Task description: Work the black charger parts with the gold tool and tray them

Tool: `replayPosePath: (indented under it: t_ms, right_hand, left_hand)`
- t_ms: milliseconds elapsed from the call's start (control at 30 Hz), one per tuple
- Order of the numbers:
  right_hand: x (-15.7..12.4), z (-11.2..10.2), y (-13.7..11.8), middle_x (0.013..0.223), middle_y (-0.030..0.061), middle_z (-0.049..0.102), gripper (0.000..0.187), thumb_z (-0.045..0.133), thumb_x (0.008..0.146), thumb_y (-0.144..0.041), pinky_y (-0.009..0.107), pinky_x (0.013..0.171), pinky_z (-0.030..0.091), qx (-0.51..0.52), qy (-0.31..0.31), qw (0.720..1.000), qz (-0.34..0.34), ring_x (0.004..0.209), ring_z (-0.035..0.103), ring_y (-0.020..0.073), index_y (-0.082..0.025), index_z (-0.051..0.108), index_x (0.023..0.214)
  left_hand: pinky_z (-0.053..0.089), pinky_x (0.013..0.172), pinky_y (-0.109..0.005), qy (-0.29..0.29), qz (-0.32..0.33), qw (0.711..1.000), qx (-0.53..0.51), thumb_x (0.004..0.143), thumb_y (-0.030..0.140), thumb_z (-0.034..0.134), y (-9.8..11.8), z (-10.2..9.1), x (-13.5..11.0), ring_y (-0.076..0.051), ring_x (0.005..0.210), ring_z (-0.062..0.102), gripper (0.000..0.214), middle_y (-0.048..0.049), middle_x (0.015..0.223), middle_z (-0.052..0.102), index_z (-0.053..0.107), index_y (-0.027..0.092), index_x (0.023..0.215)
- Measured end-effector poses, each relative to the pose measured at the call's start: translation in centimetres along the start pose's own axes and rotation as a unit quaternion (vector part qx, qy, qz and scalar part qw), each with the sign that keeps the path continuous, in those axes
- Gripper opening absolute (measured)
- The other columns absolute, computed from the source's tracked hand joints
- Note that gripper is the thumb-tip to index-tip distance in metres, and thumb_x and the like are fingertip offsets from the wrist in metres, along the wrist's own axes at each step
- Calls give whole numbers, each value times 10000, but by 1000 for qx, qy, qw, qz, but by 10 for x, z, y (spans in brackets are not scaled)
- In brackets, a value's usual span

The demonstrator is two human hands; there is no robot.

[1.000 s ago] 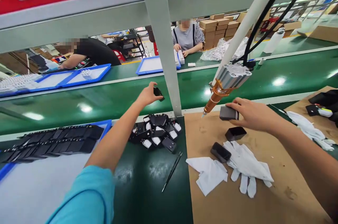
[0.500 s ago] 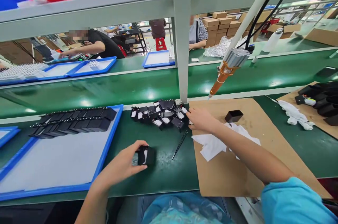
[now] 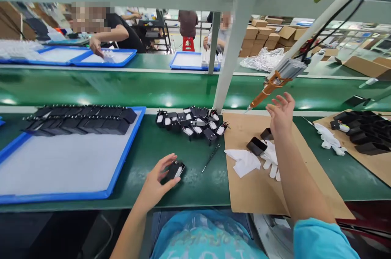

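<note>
Head view. Left hand (image 3: 155,183), fingers closed on a small glossy black plastic block (image 3: 175,169) resting on the matte green tabletop (image 3: 146,153), at 6 o'clock from the heap of pronged black parts (image 3: 192,122). Right hand (image 3: 281,114), fingers spread, empty, at 4 o'clock of the tapered orange nozzle (image 3: 264,94). Likely risks: smooth block slips from fingertip grip; raised hand knocks nozzle.

Right hand (image 3: 281,115) half hides a black shell (image 3: 266,133); blue tray (image 3: 61,199) runs off left.
</note>
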State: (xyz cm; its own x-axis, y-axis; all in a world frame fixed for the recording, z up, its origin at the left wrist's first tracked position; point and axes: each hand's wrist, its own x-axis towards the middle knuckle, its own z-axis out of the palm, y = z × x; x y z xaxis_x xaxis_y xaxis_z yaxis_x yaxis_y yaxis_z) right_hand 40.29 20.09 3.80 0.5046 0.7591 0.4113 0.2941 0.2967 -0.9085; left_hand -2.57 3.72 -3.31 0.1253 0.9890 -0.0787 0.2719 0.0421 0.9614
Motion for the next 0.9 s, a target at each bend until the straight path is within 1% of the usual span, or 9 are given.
replayPosePath:
  t_ms: [100,200,267,367,500,567,633,767,900]
  right_hand:
    - [22,11,6,1360,30,455,666,686,613,-176,424,847,502,88,-11,993,73,1132,538,210,-361,423,1196]
    - [23,24,3,1244,-13,510,614,727,555,-126,403,846,471,119,-38,986,109,1038,565,185,-354,499,1078]
    - [17,29,-1,1113,-29,541,559,767,528,-132,388,819,472,134,-48,983,115,945,586,176,-339,539,995]
    - [-1,29,-7,973,-35,550,505,809,500,-155,356,754,482,153,-38,981,116,809,591,150,-301,575,924]
    - [-43,26,-21,994,-7,603,474,819,577,-250,313,707,514,167,-51,978,115,788,605,135,-286,615,1004]
    - [-72,27,-34,1021,14,629,436,813,624,-301,321,692,535,175,-73,974,126,775,627,146,-295,639,1024]
    - [-104,31,-50,1060,20,632,444,779,679,-385,335,705,554,191,-88,970,123,744,637,133,-285,637,1087]
    - [-162,47,-88,1116,44,606,511,719,727,-533,328,611,549,275,-160,944,88,680,624,127,-271,626,1155]
    - [-199,70,-118,1063,33,603,493,631,767,-633,273,405,399,345,-209,912,71,467,506,71,-299,636,1130]
  left_hand:
    - [530,963,-409,51,2,991,-120,762,428,748,-8,9,1,-270,1147,627,559,-110,1164,669,544,228,1242]
    - [529,948,-396,95,12,979,-182,790,412,729,-15,16,2,-245,1060,666,499,-104,1111,688,566,204,1214]
    - [548,908,-381,115,14,978,-174,817,408,702,-18,18,1,-231,1011,683,445,-109,1153,679,590,204,1196]
    - [542,924,-376,125,46,988,-75,895,415,599,-19,16,-8,-235,1079,657,289,-104,1227,659,685,211,1082]
    - [482,1021,-431,99,118,980,130,855,417,667,-14,17,-22,-256,1174,598,405,-72,1270,652,641,258,1227]
    - [486,1000,-450,126,136,961,204,797,397,738,-13,24,-24,-271,1148,600,515,-81,1254,657,599,245,1269]
    - [506,938,-442,159,142,945,248,815,371,723,-14,33,-22,-273,1077,624,436,-90,1170,688,621,220,1211]
    - [531,851,-364,145,163,947,235,868,337,667,-11,46,-20,-233,974,673,357,-75,1106,715,611,218,1200]
    - [539,795,-293,117,178,959,185,872,307,662,-3,50,-23,-188,926,687,433,-64,1148,706,553,228,1283]
